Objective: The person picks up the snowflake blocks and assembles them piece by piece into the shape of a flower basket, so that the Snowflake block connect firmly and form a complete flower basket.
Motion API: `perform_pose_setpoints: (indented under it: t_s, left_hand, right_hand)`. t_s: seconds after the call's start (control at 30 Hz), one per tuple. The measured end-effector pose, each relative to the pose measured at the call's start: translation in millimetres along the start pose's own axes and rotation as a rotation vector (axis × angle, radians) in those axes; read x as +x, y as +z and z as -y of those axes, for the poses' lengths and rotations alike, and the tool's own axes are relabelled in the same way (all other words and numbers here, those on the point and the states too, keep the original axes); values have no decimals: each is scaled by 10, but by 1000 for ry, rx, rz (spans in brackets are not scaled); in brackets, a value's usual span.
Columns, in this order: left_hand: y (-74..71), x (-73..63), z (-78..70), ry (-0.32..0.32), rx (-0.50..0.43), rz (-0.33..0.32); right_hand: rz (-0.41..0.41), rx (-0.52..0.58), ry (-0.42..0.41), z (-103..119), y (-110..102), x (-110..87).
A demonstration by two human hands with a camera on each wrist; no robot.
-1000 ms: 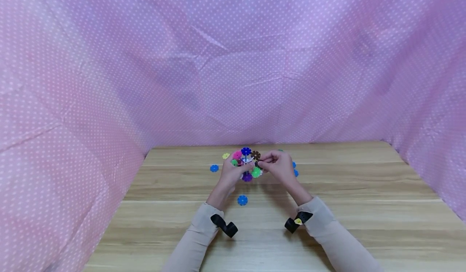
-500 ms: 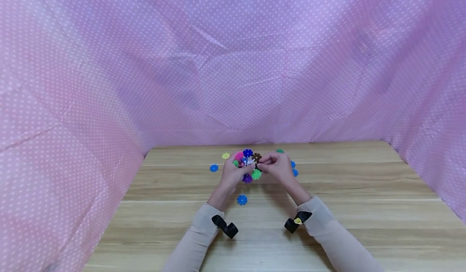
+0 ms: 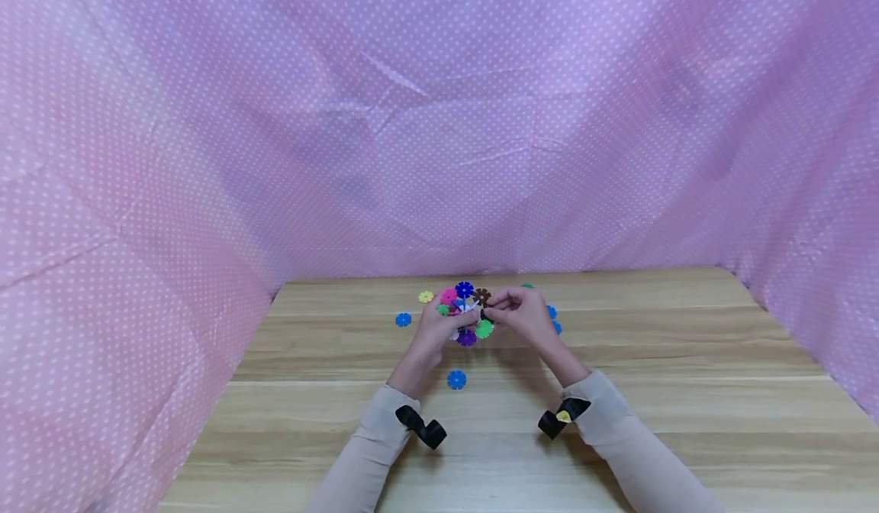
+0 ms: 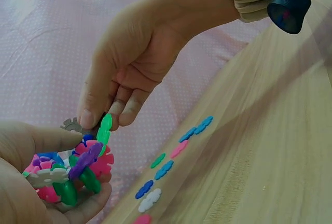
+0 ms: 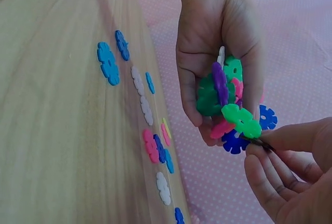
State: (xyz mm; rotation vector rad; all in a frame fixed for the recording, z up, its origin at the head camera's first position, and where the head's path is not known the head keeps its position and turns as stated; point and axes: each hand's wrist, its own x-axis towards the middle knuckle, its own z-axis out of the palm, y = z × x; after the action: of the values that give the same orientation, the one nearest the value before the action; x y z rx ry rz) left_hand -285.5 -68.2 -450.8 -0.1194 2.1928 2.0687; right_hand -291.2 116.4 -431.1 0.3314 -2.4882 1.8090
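A cluster of interlocked snowflake discs, in purple, green, pink, white and blue, is gripped by my left hand above the table. The fingers curl round its side and partly hide it. My right hand pinches a black snowflake disc between thumb and fingers. That disc meets the cluster's edge right at a light green disc. A brown disc and a dark blue one stick out on the far side in the head view.
Loose discs lie on the wooden table: a blue one nearer the body, another blue disc and a yellow one at left. More blue discs show beside the right hand. Pink dotted cloth hangs behind.
The cluster shifts and tilts slightly between the hands. Both hands keep their holds and stay in nearly the same place; the loose discs lie as before.
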Motion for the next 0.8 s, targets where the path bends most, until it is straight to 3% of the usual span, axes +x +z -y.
perform_pose_setpoints:
  t_s: [0.17, 0.43, 0.63, 0.8]
  left_hand:
    - [-75, -12, -33, -26, 16, 30]
    - [-158, 21, -63, -46, -52, 98]
    - [-183, 7, -108, -91, -92, 113]
    - [-183, 11, -173, -76, -165, 196]
  right_hand:
    - [38, 18, -35, 45, -10, -23]
    - [40, -23, -113, 15, -32, 6]
    - [41, -133, -343, 81, -75, -7]
    - [174, -295, -533, 130, -92, -27]
